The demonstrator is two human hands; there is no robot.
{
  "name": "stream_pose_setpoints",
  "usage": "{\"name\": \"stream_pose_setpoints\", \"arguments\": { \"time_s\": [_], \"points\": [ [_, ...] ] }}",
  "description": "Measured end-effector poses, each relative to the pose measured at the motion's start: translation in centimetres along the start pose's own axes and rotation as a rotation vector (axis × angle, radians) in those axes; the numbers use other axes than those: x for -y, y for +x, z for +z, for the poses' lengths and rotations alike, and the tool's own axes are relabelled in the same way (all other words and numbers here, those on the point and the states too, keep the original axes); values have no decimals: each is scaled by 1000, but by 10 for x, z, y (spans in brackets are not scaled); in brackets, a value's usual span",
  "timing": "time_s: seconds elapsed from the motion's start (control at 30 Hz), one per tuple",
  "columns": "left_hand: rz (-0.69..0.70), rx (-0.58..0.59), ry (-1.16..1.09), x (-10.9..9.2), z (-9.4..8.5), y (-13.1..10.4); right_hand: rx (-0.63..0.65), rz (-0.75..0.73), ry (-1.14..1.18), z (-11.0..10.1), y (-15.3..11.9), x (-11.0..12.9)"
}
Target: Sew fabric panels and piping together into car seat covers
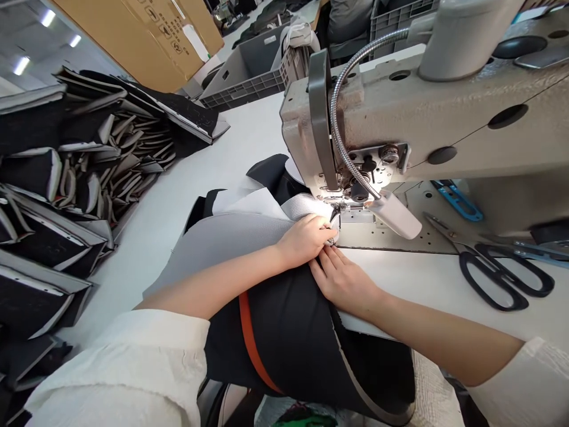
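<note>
My left hand (pixel 306 240) is closed, its fingertips pinching the edge of a grey and black fabric piece (pixel 222 237) right by the needle area of a sewing machine (pixel 418 112). Just below it, my right hand (pixel 345 281) lies with stretched fingers on the fabric's black side, close to the left fingertips. An orange stripe (pixel 255 344) runs down the black part, which hangs over the table's front edge. Pale webbing (pixel 306 206) and a white layer (pixel 251 201) lie behind my left hand. The fingers and the machine's foot hide the exact sewing spot.
Scissors (pixel 493 270) with black handles and blue thread snips (pixel 457 200) lie right of the needle area. A lamp head (pixel 395 214) on a flexible metal neck hangs close by. Stacked black pieces (pixel 89 142) fill the left; a grey crate (pixel 253 71) and cardboard box (pixel 142 41) stand behind.
</note>
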State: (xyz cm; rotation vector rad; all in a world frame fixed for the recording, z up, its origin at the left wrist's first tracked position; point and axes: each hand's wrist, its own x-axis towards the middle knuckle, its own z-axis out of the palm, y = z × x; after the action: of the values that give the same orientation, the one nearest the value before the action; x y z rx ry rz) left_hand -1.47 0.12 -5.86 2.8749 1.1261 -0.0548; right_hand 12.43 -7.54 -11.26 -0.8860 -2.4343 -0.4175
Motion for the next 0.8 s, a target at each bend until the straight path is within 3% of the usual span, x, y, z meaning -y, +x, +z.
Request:
{"name": "stream_pose_setpoints", "arguments": {
  "time_s": [0.2, 0.4, 0.63, 0.8],
  "points": [
    [-38, 15, 17, -3, 1, 2, 33, -18, 27, -1, 0, -1],
    [-45, 3, 78, 5, 1, 18, 93, -29, 103, 4, 2, -20],
    [-14, -4, 101, 13, 5, 26, 143, 49, 203, 6, 5, -30],
    [-58, -1, 117, 18, -22, 2, 23, 41, 501, -8, 1, -55]
  ]
}}
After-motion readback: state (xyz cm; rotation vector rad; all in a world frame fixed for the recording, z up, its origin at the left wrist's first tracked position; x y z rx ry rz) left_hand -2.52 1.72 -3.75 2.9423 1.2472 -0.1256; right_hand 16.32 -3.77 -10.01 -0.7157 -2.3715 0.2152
